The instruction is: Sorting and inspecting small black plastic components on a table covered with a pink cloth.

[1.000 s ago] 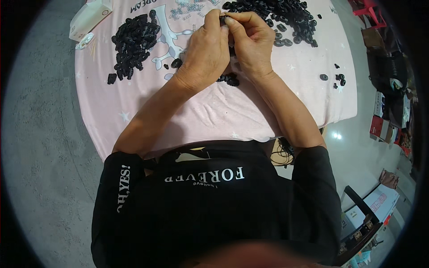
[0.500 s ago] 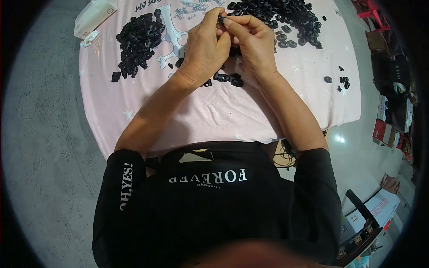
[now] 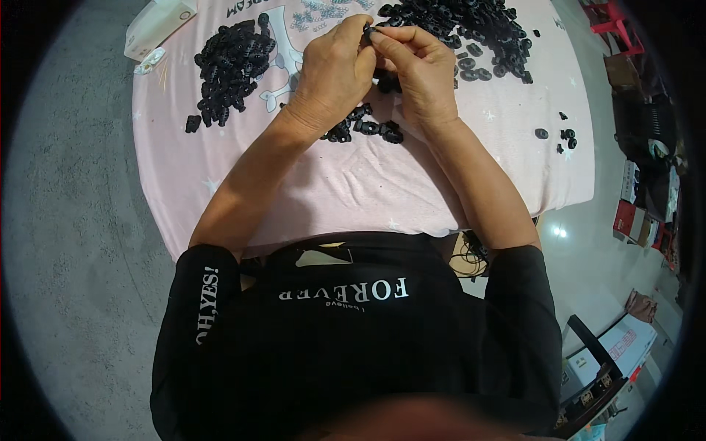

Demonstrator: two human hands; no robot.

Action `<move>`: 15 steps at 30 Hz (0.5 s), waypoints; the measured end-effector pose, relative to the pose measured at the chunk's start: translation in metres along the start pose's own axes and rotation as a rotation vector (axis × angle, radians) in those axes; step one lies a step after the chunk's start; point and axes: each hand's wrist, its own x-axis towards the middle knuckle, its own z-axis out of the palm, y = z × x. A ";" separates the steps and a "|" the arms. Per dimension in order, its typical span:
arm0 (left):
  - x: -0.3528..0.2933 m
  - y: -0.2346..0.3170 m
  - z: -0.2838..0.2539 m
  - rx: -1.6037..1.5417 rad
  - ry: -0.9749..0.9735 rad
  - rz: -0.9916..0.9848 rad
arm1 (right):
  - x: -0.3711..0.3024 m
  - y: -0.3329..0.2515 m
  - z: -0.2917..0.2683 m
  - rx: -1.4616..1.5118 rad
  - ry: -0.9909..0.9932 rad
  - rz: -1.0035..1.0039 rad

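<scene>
Both hands meet over the far middle of the table, closed around a small black plastic part [image 3: 370, 34]. My left hand [image 3: 332, 77] pinches it from the left between thumb and fingers. From the right, my right hand [image 3: 425, 79] presses it with thumb and forefinger. The fingers hide most of the part, so its shape is unclear. Below the hands lie several loose black parts [image 3: 382, 131], partly covered by my left wrist. A heap of black ridged parts [image 3: 232, 70] is to the left, and a wider heap of black parts [image 3: 489, 37] is at the far right.
Small clear pieces [image 3: 316, 16] are scattered behind my hands. A few black bits [image 3: 568, 134] lie near the right edge of the pink tablecloth [image 3: 353, 191]. A white tissue box [image 3: 158, 28] stands at the far left corner. Boxes and a red stool [image 3: 614, 26] are beyond the table.
My left hand has tilted and shifted slightly left, uncovering more of the loose black parts below the wrist. Both hands keep hold of the small black part.
</scene>
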 end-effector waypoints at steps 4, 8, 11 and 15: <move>-0.001 0.002 0.000 -0.044 -0.020 -0.016 | 0.000 -0.001 0.001 -0.053 0.020 -0.011; 0.005 -0.003 0.000 -0.054 0.044 0.047 | 0.013 0.018 -0.014 -0.015 0.007 -0.039; 0.013 0.002 -0.017 -0.030 -0.039 -0.265 | 0.019 0.019 -0.016 -0.047 0.004 -0.103; 0.034 -0.012 -0.056 0.286 0.039 -0.280 | 0.031 0.015 -0.024 0.006 0.046 -0.150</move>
